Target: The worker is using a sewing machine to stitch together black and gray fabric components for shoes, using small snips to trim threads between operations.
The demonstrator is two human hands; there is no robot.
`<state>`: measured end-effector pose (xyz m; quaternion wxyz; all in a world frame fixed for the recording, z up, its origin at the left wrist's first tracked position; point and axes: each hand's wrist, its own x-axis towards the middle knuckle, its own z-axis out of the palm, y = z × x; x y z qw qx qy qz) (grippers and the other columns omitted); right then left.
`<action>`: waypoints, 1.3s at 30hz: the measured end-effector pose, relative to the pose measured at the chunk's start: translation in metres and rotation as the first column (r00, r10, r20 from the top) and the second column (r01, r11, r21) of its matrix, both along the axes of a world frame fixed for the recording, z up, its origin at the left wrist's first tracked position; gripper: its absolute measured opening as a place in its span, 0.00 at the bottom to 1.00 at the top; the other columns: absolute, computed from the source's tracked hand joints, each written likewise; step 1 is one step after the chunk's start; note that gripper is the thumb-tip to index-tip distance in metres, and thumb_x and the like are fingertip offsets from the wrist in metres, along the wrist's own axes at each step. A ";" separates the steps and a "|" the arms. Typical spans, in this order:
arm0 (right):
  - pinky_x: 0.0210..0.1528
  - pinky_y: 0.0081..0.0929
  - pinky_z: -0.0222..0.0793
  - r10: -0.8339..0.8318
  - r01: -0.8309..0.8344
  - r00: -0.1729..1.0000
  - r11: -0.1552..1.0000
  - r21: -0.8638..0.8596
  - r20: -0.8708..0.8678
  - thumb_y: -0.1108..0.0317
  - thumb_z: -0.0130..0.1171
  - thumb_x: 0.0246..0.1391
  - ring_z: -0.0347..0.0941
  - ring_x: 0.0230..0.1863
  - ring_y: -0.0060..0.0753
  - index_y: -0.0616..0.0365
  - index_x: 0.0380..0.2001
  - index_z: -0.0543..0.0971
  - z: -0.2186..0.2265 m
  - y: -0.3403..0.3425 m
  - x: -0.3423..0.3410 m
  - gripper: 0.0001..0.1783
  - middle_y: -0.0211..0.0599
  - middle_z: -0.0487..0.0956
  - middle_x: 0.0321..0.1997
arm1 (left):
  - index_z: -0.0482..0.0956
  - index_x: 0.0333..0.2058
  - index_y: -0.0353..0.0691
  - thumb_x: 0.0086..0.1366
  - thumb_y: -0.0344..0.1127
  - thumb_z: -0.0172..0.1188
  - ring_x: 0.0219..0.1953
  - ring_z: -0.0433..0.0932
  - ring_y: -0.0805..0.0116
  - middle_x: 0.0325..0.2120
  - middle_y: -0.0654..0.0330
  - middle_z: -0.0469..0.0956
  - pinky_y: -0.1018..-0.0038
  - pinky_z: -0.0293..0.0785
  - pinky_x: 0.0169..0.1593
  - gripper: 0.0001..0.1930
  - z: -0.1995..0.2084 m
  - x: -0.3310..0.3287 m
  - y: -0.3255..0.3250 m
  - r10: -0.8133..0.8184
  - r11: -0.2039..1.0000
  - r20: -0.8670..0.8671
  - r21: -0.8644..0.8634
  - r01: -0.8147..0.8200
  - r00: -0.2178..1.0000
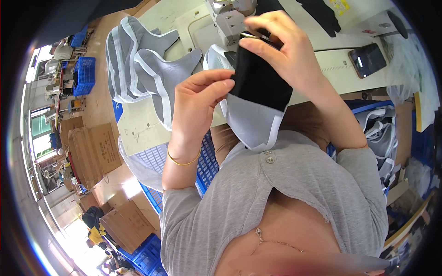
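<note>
Both hands hold up a cut fabric piece (262, 76), black in its upper part and grey below, with a white strip along one edge. My left hand (195, 99) pinches the left edge of the black part between thumb and fingers. At the top edge, my right hand (281, 46) is closed on the black fabric. A small thin, shiny thing shows between its thumb and fingers, too small to name. Just behind the hands stands a metal sewing machine head (228, 20). Grey fabric pieces with white edging (159, 78) lie stacked on the table to the left.
A phone (367, 60) lies on the machine table (142, 131) at right. Black fabric strips (322, 16) lie farther back. Beside me at right, a blue crate holds grey and white pieces (380, 133). A blue basket (207, 161) is below the table's left; cardboard boxes (94, 149) stand on the floor.
</note>
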<state>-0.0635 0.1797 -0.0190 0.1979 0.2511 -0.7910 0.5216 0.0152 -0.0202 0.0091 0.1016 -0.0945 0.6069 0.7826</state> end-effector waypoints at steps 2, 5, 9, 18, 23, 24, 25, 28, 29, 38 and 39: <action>0.29 0.26 0.68 -0.037 0.031 0.993 0.998 -0.058 -0.113 0.59 0.68 0.51 0.71 0.26 0.30 0.60 0.38 0.80 0.000 0.001 0.008 0.17 0.38 0.75 0.41 | 0.82 0.41 0.29 0.60 0.22 0.62 0.32 0.77 0.76 0.31 0.58 0.82 0.82 0.72 0.38 0.10 -0.003 -0.004 -0.004 0.006 0.998 0.005 0.069 -0.006 1.000; 0.32 0.27 0.69 0.060 -0.049 0.965 0.997 0.051 -0.254 0.61 0.70 0.50 0.71 0.31 0.32 0.60 0.39 0.78 -0.001 0.007 0.028 0.18 0.38 0.70 0.42 | 0.82 0.41 0.29 0.60 0.22 0.62 0.33 0.78 0.74 0.33 0.56 0.82 0.81 0.73 0.38 0.10 -0.008 -0.006 -0.005 0.089 0.985 -0.030 0.153 -0.083 0.996; 0.33 0.27 0.70 0.101 -0.082 0.976 0.991 0.101 -0.194 0.63 0.71 0.48 0.73 0.32 0.33 0.64 0.40 0.78 -0.008 0.006 0.037 0.20 0.39 0.71 0.40 | 0.81 0.42 0.28 0.61 0.21 0.60 0.33 0.80 0.71 0.35 0.53 0.83 0.78 0.76 0.39 0.10 -0.006 -0.006 -0.001 0.067 0.978 -0.057 0.202 -0.054 0.996; 0.30 0.28 0.69 0.104 -0.086 0.969 0.992 0.087 -0.226 0.64 0.71 0.46 0.73 0.31 0.34 0.66 0.36 0.81 -0.012 0.001 0.029 0.18 0.36 0.73 0.33 | 0.82 0.43 0.29 0.62 0.22 0.61 0.35 0.81 0.72 0.35 0.55 0.83 0.79 0.76 0.41 0.11 -0.009 -0.003 0.009 0.056 0.983 -0.051 0.180 -0.046 0.997; 0.30 0.25 0.68 0.141 -0.115 0.956 0.987 0.115 -0.259 0.64 0.71 0.45 0.72 0.30 0.34 0.65 0.34 0.81 -0.010 0.005 0.028 0.16 0.35 0.73 0.31 | 0.82 0.43 0.30 0.61 0.22 0.61 0.35 0.80 0.74 0.34 0.56 0.83 0.81 0.75 0.39 0.11 -0.010 0.000 0.010 0.021 0.996 -0.077 0.087 -0.014 0.997; 0.30 0.24 0.67 0.162 -0.153 0.970 0.986 0.061 -0.183 0.66 0.70 0.47 0.72 0.29 0.30 0.64 0.35 0.81 -0.010 0.008 0.028 0.14 0.34 0.74 0.31 | 0.82 0.42 0.30 0.61 0.22 0.61 0.34 0.79 0.75 0.33 0.57 0.83 0.81 0.74 0.38 0.10 -0.010 0.000 0.010 0.015 0.996 -0.059 0.093 -0.010 0.998; 0.30 0.22 0.67 0.200 -0.199 0.973 0.980 0.021 -0.113 0.68 0.69 0.50 0.72 0.29 0.26 0.63 0.36 0.80 -0.009 0.011 0.029 0.13 0.33 0.74 0.30 | 0.82 0.42 0.30 0.61 0.22 0.61 0.33 0.79 0.75 0.33 0.58 0.82 0.82 0.73 0.37 0.10 -0.010 0.000 0.010 0.006 0.994 -0.059 0.113 0.001 0.998; 0.32 0.20 0.67 0.075 -0.025 0.993 0.875 -0.483 0.085 0.70 0.67 0.54 0.71 0.30 0.19 0.63 0.40 0.79 -0.008 0.023 0.027 0.12 0.29 0.76 0.33 | 0.82 0.42 0.31 0.62 0.21 0.59 0.32 0.78 0.77 0.32 0.59 0.82 0.82 0.72 0.36 0.10 -0.011 0.002 0.009 0.104 0.982 -0.057 0.166 -0.093 0.993; 0.33 0.19 0.68 0.005 0.076 0.989 0.837 -0.542 0.146 0.71 0.66 0.55 0.70 0.31 0.16 0.63 0.42 0.78 -0.010 0.025 0.025 0.13 0.28 0.77 0.33 | 0.82 0.42 0.31 0.62 0.21 0.59 0.32 0.78 0.77 0.32 0.59 0.82 0.82 0.72 0.36 0.10 -0.011 0.002 0.008 0.106 0.982 -0.036 0.163 -0.099 0.994; 0.32 0.13 0.65 0.310 0.139 0.673 0.838 -0.527 0.671 0.67 0.68 0.53 0.72 0.29 0.14 0.58 0.33 0.82 -0.021 0.035 0.014 0.08 0.27 0.78 0.27 | 0.80 0.43 0.30 0.62 0.21 0.57 0.32 0.77 0.77 0.33 0.60 0.81 0.83 0.70 0.36 0.10 -0.010 0.007 0.016 0.100 0.977 -0.067 0.197 -0.085 0.993; 0.30 0.13 0.63 0.318 0.144 0.669 0.831 -0.537 0.671 0.67 0.67 0.54 0.71 0.28 0.14 0.58 0.33 0.82 -0.020 0.034 0.014 0.07 0.27 0.79 0.27 | 0.80 0.43 0.30 0.62 0.21 0.57 0.33 0.77 0.77 0.34 0.60 0.81 0.82 0.71 0.37 0.10 -0.011 0.008 0.015 0.096 0.977 -0.069 0.196 -0.080 0.993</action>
